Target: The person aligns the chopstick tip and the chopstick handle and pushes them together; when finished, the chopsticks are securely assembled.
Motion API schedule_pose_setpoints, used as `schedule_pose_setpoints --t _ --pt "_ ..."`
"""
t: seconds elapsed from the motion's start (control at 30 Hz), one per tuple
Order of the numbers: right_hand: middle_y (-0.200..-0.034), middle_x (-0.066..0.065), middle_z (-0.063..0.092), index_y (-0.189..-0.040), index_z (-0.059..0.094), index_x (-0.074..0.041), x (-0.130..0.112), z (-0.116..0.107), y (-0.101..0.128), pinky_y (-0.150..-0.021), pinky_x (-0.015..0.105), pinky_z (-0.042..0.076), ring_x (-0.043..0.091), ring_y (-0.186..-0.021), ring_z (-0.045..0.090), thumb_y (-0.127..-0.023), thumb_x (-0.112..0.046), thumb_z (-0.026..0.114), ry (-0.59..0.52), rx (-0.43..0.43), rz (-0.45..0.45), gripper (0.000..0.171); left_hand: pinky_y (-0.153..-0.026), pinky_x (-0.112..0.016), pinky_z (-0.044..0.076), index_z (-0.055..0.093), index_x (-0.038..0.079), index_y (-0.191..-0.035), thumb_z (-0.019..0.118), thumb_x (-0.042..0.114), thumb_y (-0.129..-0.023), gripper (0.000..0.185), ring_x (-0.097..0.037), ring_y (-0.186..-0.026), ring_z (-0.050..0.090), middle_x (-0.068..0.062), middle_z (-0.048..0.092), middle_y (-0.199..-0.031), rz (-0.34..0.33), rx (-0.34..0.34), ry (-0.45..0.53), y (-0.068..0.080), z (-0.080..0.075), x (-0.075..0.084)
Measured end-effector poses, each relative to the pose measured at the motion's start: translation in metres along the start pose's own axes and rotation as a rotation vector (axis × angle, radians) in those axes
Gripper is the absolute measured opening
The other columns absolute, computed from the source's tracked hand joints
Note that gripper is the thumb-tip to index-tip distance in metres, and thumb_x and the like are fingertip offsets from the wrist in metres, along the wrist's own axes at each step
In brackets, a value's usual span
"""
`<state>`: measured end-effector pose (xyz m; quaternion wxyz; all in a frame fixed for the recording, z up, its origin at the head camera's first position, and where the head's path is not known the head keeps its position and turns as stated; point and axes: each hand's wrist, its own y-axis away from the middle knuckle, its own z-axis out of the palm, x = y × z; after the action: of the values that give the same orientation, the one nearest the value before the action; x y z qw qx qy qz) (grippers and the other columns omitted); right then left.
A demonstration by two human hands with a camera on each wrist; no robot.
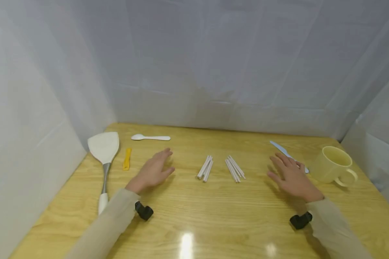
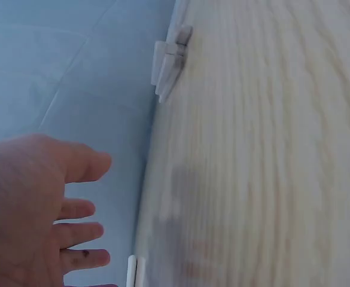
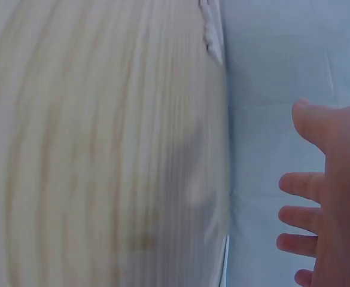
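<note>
In the head view my left hand (image 1: 151, 171) hovers over the table with fingers extended and nothing in it. Nearest to it are a small yellow clip-like strip (image 1: 127, 159) and a white spoon (image 1: 150, 137) farther back. My right hand (image 1: 290, 175), also holding nothing, has its fingers spread in front of a pale blue knife (image 1: 280, 148), which it partly hides. Between the hands lie two small bundles of white sticks, the left bundle (image 1: 205, 168) and the right bundle (image 1: 235, 169), slanting toward each other at the top.
A white spatula (image 1: 104, 146) with a metal shank lies at the left, its handle end partly behind the left sleeve. A yellow mug (image 1: 331, 166) stands at the right, handle to the right. Pale sheets (image 1: 214, 72) hang behind the wooden table (image 1: 227, 216) and at both sides.
</note>
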<state>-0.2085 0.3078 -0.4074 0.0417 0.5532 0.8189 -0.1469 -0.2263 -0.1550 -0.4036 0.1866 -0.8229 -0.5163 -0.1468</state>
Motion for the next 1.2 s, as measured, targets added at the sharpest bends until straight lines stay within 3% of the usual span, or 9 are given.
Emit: schedule_pose_setpoints --t 0.23,0.37,0.5,0.6,0.77,0.97,1.2 --pt "-0.130 0.025 0.048 -0.128 0.053 0.002 -0.016 0.009 -0.007 -0.091 0.063 0.029 0.043 -0.120 0.039 -0.098 -0.022 0.054 -0.244 0.012 -0.038 0.038 -0.105 -0.051 0.038 0.040 -0.001 -0.142 0.059 0.020 -0.095 0.055 -0.038 -0.128 0.046 -0.021 0.047 -0.141 0.035 -0.002 0.159 -0.006 0.006 0.012" --pt "-0.118 0.021 0.055 -0.119 0.058 0.003 -0.027 0.011 -0.010 -0.089 0.056 0.039 0.039 -0.110 0.046 -0.098 -0.015 0.055 -0.324 -0.024 -0.059 0.028 -0.092 -0.047 0.046 0.050 0.001 -0.134 0.062 0.019 -0.093 0.046 -0.032 -0.104 0.060 -0.016 0.061 -0.120 0.048 0.038 0.174 -0.010 0.012 0.020" --pt "-0.109 0.015 0.058 -0.112 0.062 0.001 -0.039 0.015 -0.017 -0.084 0.048 0.044 0.033 -0.100 0.052 -0.096 -0.011 0.058 -0.342 -0.010 -0.081 0.021 -0.076 -0.038 0.049 0.058 0.001 -0.123 0.063 0.014 -0.091 0.035 -0.021 -0.081 0.060 -0.012 0.066 -0.101 0.037 0.082 0.217 -0.011 0.019 0.024" --pt "-0.101 0.011 0.061 -0.107 0.065 0.000 -0.046 0.020 -0.023 -0.078 0.039 0.047 0.024 -0.090 0.055 -0.094 -0.009 0.060 -0.338 0.012 -0.094 0.017 -0.070 -0.032 0.048 0.059 0.000 -0.120 0.066 0.011 -0.089 0.034 -0.018 -0.078 0.056 -0.012 0.065 -0.099 0.053 0.071 0.285 -0.011 0.024 0.025" --pt "-0.085 0.002 0.064 -0.101 0.070 -0.001 -0.060 0.027 -0.033 -0.062 0.025 0.044 0.008 -0.069 0.050 -0.091 -0.009 0.064 -0.334 0.030 -0.067 0.014 -0.068 -0.027 0.044 0.061 0.002 -0.118 0.072 0.015 -0.084 0.037 -0.017 -0.074 0.054 -0.011 0.064 -0.096 0.067 0.060 0.292 -0.011 0.033 0.027" --pt "-0.075 0.000 0.063 -0.096 0.071 -0.003 -0.072 0.035 -0.039 -0.057 0.024 0.042 0.006 -0.062 0.049 -0.089 -0.013 0.067 -0.340 0.062 -0.046 0.013 -0.061 -0.023 0.042 0.064 0.000 -0.108 0.074 0.013 -0.082 0.030 -0.013 -0.066 0.052 -0.007 0.064 -0.083 0.061 0.105 0.386 -0.014 0.048 0.033" --pt "-0.071 -0.001 0.062 -0.091 0.070 -0.005 -0.080 0.040 -0.037 -0.056 0.024 0.042 0.006 -0.059 0.050 -0.088 -0.016 0.068 -0.323 0.104 0.040 0.012 -0.057 -0.022 0.044 0.066 0.004 -0.093 0.081 0.026 -0.078 0.030 -0.008 -0.062 0.052 -0.001 0.062 -0.073 0.004 0.193 0.508 -0.019 0.069 0.044"
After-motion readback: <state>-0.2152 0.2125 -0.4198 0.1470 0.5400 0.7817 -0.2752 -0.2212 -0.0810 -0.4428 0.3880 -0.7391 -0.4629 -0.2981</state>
